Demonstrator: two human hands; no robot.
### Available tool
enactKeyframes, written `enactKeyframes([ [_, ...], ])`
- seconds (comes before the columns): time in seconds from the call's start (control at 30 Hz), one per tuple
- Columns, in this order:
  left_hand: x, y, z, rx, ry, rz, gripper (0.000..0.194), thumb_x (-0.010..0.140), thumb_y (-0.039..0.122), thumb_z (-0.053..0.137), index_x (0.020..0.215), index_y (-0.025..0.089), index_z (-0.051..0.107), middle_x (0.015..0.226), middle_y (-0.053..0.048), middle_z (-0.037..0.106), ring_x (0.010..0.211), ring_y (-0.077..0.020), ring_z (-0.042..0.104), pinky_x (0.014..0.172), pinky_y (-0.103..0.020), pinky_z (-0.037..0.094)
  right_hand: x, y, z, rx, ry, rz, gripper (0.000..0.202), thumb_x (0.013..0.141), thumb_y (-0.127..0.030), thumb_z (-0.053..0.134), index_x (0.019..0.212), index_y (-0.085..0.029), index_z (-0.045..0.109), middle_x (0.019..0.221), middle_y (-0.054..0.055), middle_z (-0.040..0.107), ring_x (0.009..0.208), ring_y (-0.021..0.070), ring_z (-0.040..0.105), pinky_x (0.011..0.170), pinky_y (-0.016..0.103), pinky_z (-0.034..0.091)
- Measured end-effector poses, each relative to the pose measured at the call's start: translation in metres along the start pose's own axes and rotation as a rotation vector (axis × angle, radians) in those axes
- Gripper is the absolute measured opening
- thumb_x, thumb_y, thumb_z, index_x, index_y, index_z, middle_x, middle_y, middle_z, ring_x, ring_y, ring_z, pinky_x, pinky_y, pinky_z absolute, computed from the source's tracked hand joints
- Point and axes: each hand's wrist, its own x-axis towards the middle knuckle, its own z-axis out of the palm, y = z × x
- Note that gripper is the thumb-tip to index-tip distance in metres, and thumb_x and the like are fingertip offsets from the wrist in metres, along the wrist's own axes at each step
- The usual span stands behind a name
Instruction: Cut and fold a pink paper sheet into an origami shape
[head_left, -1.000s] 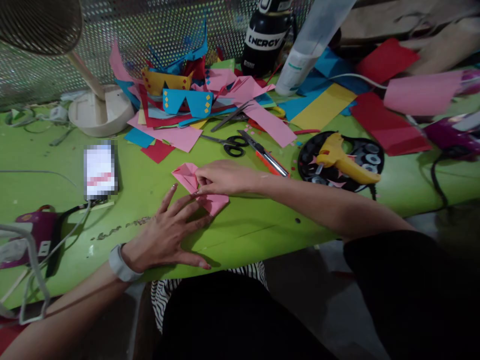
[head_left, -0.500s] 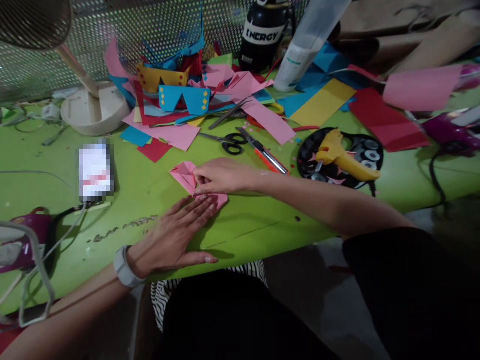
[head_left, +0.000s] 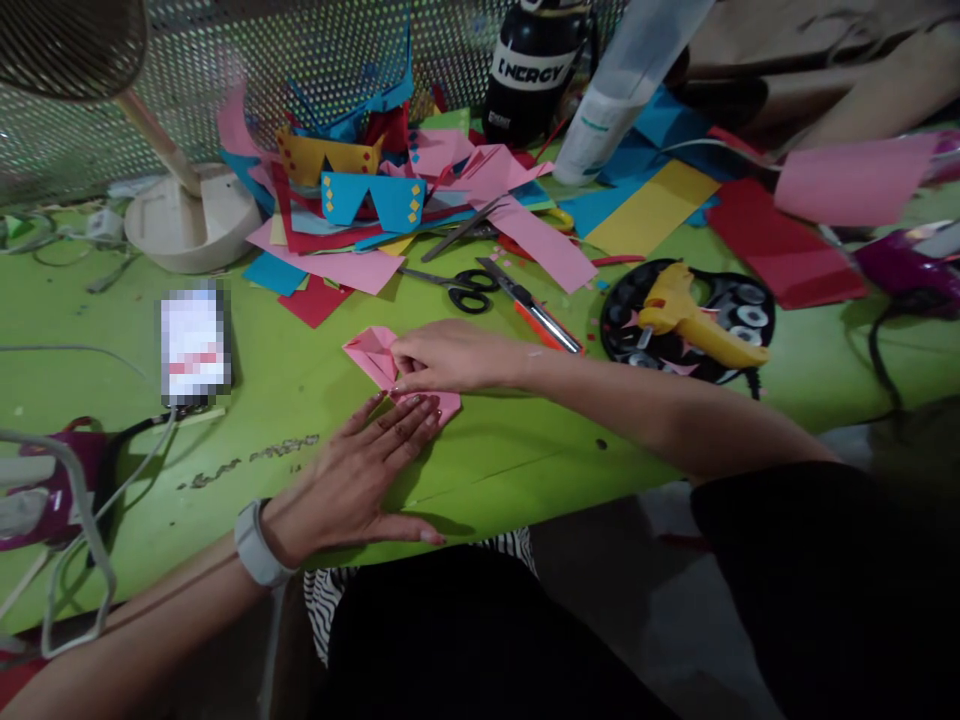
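Note:
A folded piece of pink paper (head_left: 370, 352) lies on the green tabletop, its middle covered by both hands. My left hand (head_left: 367, 470) rests flat over the near part, fingers stretched out and thumb spread to the side. Curled fingers of my right hand (head_left: 450, 358) press on the paper's upper right part, thumb and forefinger closed at its fold. The exact fold under the fingers is hidden. Just beyond are black-handled scissors (head_left: 463, 288) and an orange utility knife (head_left: 536, 312).
Coloured paper and a blue paper mask (head_left: 373, 203) are piled at the back. A yellow glue gun (head_left: 694, 320) sits on a black tray to the right. A phone (head_left: 193, 340) lies at left, near a lamp base (head_left: 225, 225). Another person's arm (head_left: 885, 95) shows at upper right.
The view has shifted slightly, moving the scene a little to the right. Both hands stay on the pink paper, with little visible change in their grip.

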Motion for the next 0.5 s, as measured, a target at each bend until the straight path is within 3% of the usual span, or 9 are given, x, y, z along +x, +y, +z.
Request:
enactKeyframes([
  [0.33, -0.0015, 0.0016, 0.0018, -0.003, -0.025, -0.024, 0.105, 0.08, 0.083, 0.025, 0.154, 0.01, 0.008, 0.158, -0.014, 0.02, 0.147, -0.0258, 0.015, 0.122, -0.043, 0.0, 0.0014, -0.0006, 0.0007, 0.023, 0.014, -0.029, 0.02, 0.088, -0.037, 0.06, 0.081, -0.018, 0.06, 0.083, 0.004, 0.066, 0.068, 0.0145, 0.05, 0.056, 0.029, 0.025],
  [0.5, -0.0034, 0.0018, 0.0045, -0.044, -0.012, -0.028, 0.106, 0.079, 0.084, 0.026, 0.154, 0.012, 0.007, 0.159, -0.012, 0.014, 0.148, -0.0251, 0.013, 0.122, -0.042, 0.004, 0.0011, 0.0003, 0.0014, 0.031, 0.021, -0.028, 0.021, 0.087, -0.038, 0.061, 0.08, -0.019, 0.06, 0.08, 0.003, 0.065, 0.065, 0.0136, 0.048, 0.056, 0.028, 0.024],
])
